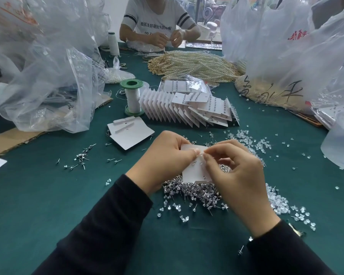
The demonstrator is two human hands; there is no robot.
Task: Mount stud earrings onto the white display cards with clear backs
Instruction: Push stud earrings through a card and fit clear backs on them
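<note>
A: What takes up the most room?

B: The dark green cloth-covered table (48, 195), and on both sides of it heaps of crumpled clear plastic bags (54, 66). Across the table a second person in a white printed T-shirt (157, 18) has both hands together over some small work.

A: And after that?

B: A wide mound of cream pearl bead strands (195, 64), then a fanned row of filled white display cards (187, 110) just right of a green-capped spool of white thread (132, 96). Nearer sits a small stack of blank white cards (131, 133).

A: Where is the card in work?

B: Held up between both hands above a pile of silver stud earrings (193, 192), near the table's middle. The left hand (165, 159), in a black sleeve, grips the small white display card (195, 171) by its left side, thumb pressed on its face. The right hand (238, 175) has thumb and forefinger closed together at the card's upper part, pinching something too small to make out.

A: And the smallest bits?

B: Loose clear plastic earring backs (250, 141) strewn to the right, and scattered studs (81, 157) lying apart on the left.
</note>
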